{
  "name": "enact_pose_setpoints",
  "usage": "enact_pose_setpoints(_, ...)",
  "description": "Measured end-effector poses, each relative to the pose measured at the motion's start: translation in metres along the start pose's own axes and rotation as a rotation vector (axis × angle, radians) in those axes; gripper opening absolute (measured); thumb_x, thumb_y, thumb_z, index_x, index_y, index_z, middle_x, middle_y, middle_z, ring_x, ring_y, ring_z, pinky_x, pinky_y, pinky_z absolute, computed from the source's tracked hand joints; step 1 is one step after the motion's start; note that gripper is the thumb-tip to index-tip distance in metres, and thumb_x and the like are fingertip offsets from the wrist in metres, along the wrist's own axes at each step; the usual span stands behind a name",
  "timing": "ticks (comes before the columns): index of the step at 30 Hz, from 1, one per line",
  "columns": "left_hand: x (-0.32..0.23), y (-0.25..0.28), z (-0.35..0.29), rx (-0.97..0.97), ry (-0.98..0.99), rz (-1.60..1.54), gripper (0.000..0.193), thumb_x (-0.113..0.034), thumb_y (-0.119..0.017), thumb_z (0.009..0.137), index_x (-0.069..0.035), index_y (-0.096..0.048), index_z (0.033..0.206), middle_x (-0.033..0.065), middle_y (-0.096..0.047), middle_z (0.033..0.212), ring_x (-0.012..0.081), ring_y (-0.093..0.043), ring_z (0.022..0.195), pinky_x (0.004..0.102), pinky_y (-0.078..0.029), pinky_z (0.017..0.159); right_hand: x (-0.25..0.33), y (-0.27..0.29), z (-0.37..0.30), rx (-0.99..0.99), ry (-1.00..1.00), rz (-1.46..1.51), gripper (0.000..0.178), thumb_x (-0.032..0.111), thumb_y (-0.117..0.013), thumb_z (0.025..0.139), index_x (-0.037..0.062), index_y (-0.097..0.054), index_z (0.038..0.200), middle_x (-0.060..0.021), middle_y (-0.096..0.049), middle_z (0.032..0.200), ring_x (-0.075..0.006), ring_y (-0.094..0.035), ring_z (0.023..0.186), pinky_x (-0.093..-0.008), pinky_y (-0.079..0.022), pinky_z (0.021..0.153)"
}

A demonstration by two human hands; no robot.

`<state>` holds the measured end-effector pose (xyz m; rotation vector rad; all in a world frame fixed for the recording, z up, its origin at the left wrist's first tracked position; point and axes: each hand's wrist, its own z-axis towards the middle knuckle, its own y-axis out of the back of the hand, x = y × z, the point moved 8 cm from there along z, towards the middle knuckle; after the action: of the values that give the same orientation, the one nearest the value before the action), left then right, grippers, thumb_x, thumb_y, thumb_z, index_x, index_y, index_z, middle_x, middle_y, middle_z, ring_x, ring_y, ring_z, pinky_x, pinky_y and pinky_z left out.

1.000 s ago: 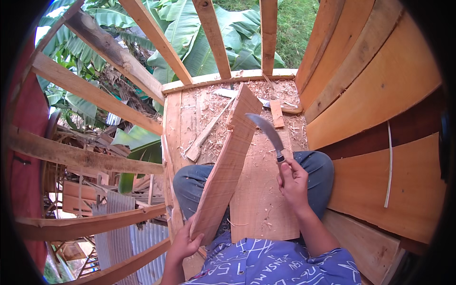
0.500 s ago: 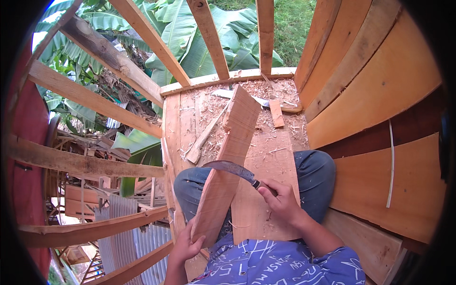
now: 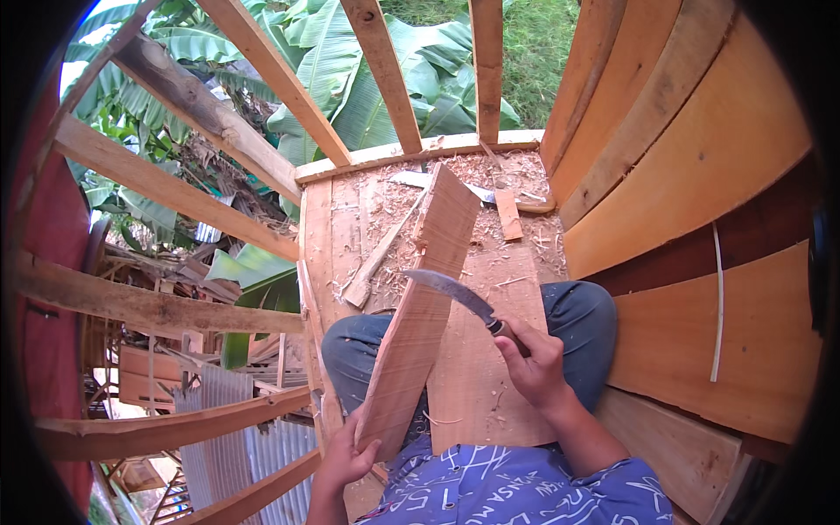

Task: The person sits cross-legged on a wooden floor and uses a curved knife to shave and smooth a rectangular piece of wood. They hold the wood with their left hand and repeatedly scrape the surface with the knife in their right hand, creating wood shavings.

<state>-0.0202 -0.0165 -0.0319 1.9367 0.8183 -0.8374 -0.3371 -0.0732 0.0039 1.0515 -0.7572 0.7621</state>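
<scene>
Wooden board (image 3: 411,341) slants upward beside the left knee (image 3: 352,348), its near end pinched between the fingers and thumb of the left hand (image 3: 347,452); the fingers of the right hand (image 3: 535,360) are wrapped around a curved knife (image 3: 464,298), which overlaps the board in view, contact not determinable. Judged stiff, moderately heavy and not slippery, the board is best held by its near-end edges, clear of the knife.

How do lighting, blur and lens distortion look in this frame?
Head view: fairly even daylight; head view: black fisheye corners, and the broad orange-brown wooden board at right bows along its edges; head view: the knife with a curved grey metal blade and the bare right hand gripping it show no obvious motion smear.
</scene>
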Motion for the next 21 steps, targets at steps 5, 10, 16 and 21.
enact_pose_setpoints(5, -0.002, -0.001, 0.000, 0.003, -0.037, 0.007, 0.066, 0.000, -0.063, 0.077, -0.002, -0.042, 0.139, 0.0209, -0.061, 0.122, 0.0269, -0.057, 0.118, 0.0348, -0.042, 0.100, -0.007, 0.009, 0.016, -0.080, -0.060, 0.024, 0.028, 0.013, -0.070, 0.086, 0.0034, -0.064, 0.112, -0.0113, -0.066, 0.074, -0.0220, -0.065, 0.059, -0.0302, -0.048, 0.053)
enact_pose_setpoints(10, -0.007, 0.000, 0.000, 0.002, -0.060, 0.048, 0.066, 0.000, -0.062, 0.076, -0.002, -0.042, 0.139, 0.0219, -0.061, 0.121, 0.0287, -0.058, 0.117, 0.0349, -0.042, 0.099, -0.009, 0.005, 0.017, -0.047, -0.014, -0.089, 0.030, 0.015, -0.072, 0.085, 0.0067, -0.065, 0.113, -0.0111, -0.066, 0.073, -0.0238, -0.064, 0.059, -0.0315, -0.049, 0.053)
enact_pose_setpoints(16, 0.006, 0.000, 0.001, 0.029, 0.030, -0.001, 0.071, 0.001, -0.065, 0.073, 0.000, -0.041, 0.140, 0.0201, -0.058, 0.126, 0.0268, -0.054, 0.121, 0.0359, -0.040, 0.102, -0.014, 0.008, 0.015, -0.078, -0.014, -0.107, 0.030, 0.016, -0.072, 0.084, 0.0067, -0.065, 0.112, -0.0109, -0.066, 0.074, -0.0245, -0.065, 0.060, -0.0318, -0.049, 0.054)
enact_pose_setpoints(21, 0.001, 0.000, 0.001, 0.030, 0.006, 0.011, 0.071, 0.002, -0.065, 0.073, -0.001, -0.040, 0.140, 0.0203, -0.058, 0.126, 0.0267, -0.053, 0.121, 0.0360, -0.039, 0.102, -0.018, 0.010, 0.008, -0.127, -0.061, -0.035, 0.028, 0.015, -0.073, 0.084, 0.0063, -0.066, 0.109, -0.0110, -0.066, 0.074, -0.0240, -0.065, 0.062, -0.0320, -0.048, 0.055)
